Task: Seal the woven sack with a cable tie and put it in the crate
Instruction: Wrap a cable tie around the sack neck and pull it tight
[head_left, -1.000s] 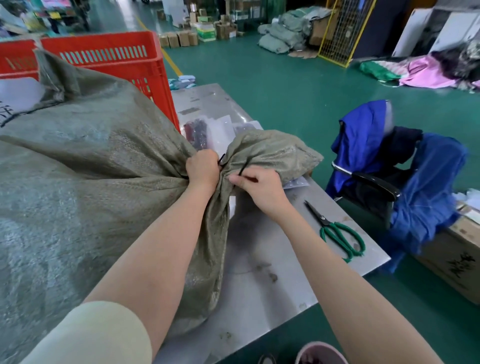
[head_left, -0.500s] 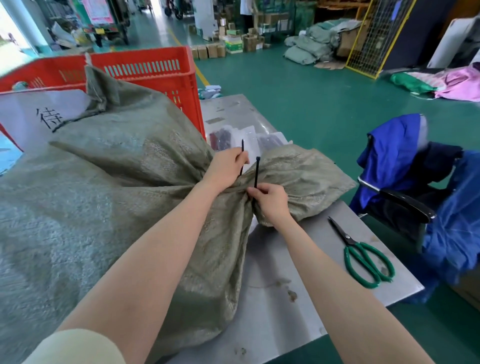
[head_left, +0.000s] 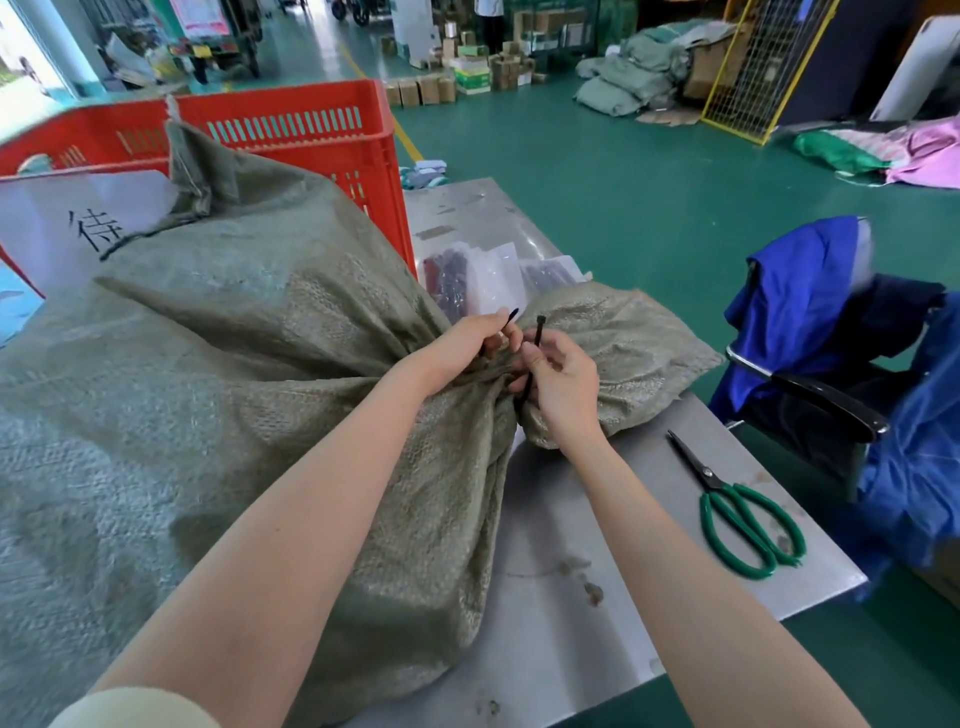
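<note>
A big grey-green woven sack (head_left: 218, 405) lies across the steel table (head_left: 613, 597), its neck gathered near the middle and its loose top spread to the right. A black cable tie (head_left: 535, 343) runs around the neck. My left hand (head_left: 467, 345) pinches the tie's pointed end, which sticks up past my fingers. My right hand (head_left: 558, 387) grips the tie's head end, held upright beside it. The two ends stand apart, a few centimetres from each other. The red plastic crate (head_left: 291, 130) stands behind the sack at the table's far left.
Green-handled scissors (head_left: 737, 514) lie on the table to the right of my right arm. Clear bags of dark items (head_left: 467, 275) lie behind the sack. A chair draped in blue cloth (head_left: 831, 338) stands off the table's right edge. A white printed sheet (head_left: 78, 218) leans at the crate.
Both hands have brought the cable tie's two ends up from around the sack's neck and nearer each other. The camera view has shifted, so the scene sits lower in frame.
</note>
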